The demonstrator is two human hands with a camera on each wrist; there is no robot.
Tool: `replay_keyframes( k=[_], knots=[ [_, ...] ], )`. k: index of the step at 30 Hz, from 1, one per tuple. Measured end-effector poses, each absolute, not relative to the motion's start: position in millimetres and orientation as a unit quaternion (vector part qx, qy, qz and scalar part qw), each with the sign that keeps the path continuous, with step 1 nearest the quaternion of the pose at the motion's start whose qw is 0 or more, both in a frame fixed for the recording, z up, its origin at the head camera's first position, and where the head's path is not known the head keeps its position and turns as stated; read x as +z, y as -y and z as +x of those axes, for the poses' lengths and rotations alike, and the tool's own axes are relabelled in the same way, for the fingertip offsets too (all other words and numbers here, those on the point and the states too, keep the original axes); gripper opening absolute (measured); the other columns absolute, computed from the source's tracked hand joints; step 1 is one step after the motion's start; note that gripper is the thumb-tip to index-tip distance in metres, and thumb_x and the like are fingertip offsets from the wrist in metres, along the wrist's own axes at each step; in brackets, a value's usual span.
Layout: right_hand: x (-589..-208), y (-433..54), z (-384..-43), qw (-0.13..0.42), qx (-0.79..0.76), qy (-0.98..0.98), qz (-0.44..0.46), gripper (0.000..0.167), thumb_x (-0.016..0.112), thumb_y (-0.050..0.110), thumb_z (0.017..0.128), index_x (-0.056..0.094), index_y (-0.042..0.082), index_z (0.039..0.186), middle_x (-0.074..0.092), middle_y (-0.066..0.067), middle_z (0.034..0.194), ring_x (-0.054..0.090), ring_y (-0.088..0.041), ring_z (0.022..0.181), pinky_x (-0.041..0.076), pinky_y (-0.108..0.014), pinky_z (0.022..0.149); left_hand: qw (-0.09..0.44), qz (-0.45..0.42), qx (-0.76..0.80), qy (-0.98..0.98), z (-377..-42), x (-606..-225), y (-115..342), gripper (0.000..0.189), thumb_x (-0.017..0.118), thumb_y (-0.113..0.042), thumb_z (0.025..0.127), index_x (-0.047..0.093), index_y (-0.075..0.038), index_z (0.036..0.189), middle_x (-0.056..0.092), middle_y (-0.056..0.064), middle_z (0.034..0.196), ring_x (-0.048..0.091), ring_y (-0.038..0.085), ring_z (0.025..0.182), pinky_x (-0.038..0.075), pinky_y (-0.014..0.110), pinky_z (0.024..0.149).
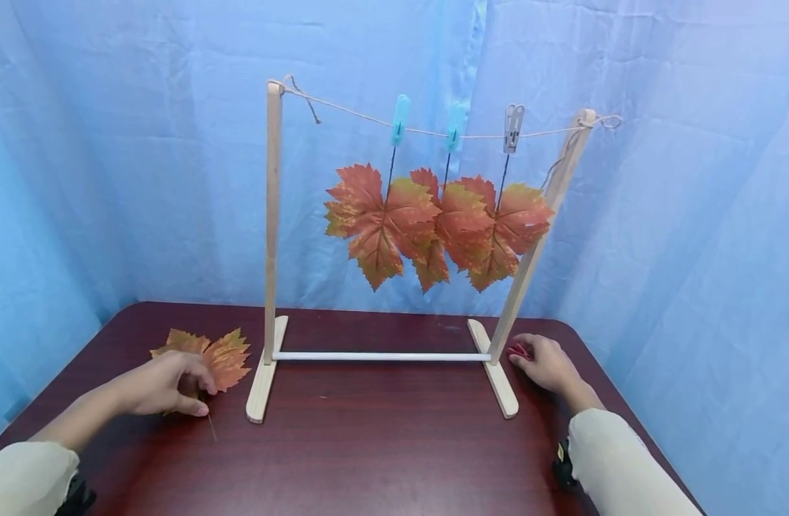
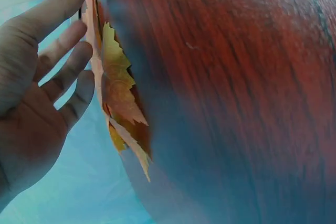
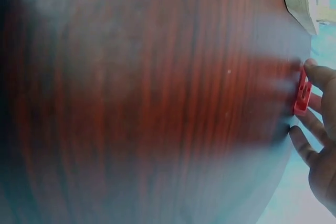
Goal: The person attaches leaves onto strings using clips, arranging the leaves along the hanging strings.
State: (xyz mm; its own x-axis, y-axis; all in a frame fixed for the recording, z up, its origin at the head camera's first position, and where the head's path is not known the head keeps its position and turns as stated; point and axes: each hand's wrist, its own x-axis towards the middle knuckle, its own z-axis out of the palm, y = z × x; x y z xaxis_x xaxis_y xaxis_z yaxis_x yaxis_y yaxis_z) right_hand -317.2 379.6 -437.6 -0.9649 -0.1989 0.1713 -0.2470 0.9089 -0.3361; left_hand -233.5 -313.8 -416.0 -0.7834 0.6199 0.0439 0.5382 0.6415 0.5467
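At the left of the table, my left hand [image 1: 168, 383] is over an orange-yellow artificial leaf [image 1: 226, 358]. Its thumb and forefinger stand apart beside the thin stem [image 1: 212, 428]. In the left wrist view, the fingers of the left hand [image 2: 47, 66] lie loosely extended alongside the leaf [image 2: 118, 85]; no firm grip shows. Over on the right, my right hand [image 1: 549, 364] holds a red clothespin [image 3: 303, 95] between thumb and fingers, low at the tabletop. In the head view, the fingers partly hide that clothespin.
A wooden rack [image 1: 274, 215] with a white crossbar [image 1: 381, 356] stands mid-table. Its string [image 1: 349, 111] carries three similar leaves [image 1: 384, 222], hung by two blue clothespins [image 1: 400, 120] and a grey one [image 1: 513, 129]. Blue curtains [image 1: 142, 143] surround the dark red table [image 1: 368, 444].
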Motion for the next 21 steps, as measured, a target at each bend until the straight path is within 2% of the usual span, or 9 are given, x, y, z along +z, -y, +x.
replay_keyframes(
  k=[6,9,13,21],
  knots=[
    [-442,-375,-318,0.069,0.198,0.973,0.098,0.046,0.073,0.019,0.095,0.061,-0.005,0.132,0.068,-0.024,0.114,0.064,-0.040,0.104,0.051,-0.060,0.091,0.081,0.355,0.259,-0.895,-233,-415,311,0.012,0.086,-0.026,0.084,0.080,-0.029,0.093,0.064,-0.017,0.095,0.056,0.005,0.088,0.047,0.028,0.073],
    [-445,-372,-318,0.071,0.212,0.970,0.092,0.048,0.074,0.018,0.095,0.059,-0.008,0.133,0.066,-0.027,0.119,0.063,-0.043,0.110,0.049,-0.061,0.094,0.092,0.359,0.260,-0.892,-233,-417,309,0.011,0.084,-0.023,0.086,0.080,-0.028,0.094,0.064,-0.017,0.095,0.056,0.005,0.086,0.047,0.028,0.072],
    [-448,-369,-319,0.069,0.228,0.968,0.080,0.047,0.074,0.017,0.095,0.060,-0.009,0.130,0.067,-0.026,0.115,0.063,-0.041,0.108,0.049,-0.059,0.093,0.104,0.356,0.260,-0.891,-234,-418,307,0.010,0.083,-0.021,0.087,0.078,-0.028,0.092,0.063,-0.016,0.094,0.054,0.006,0.083,0.046,0.027,0.069],
    [-447,-366,-318,0.056,0.244,0.966,0.065,0.041,0.073,0.017,0.096,0.063,-0.009,0.127,0.065,-0.024,0.109,0.062,-0.037,0.100,0.050,-0.056,0.088,0.111,0.363,0.236,-0.895,-235,-416,300,0.014,0.081,-0.020,0.089,0.072,-0.030,0.086,0.059,-0.018,0.091,0.051,0.006,0.085,0.041,0.030,0.072]
  ],
)
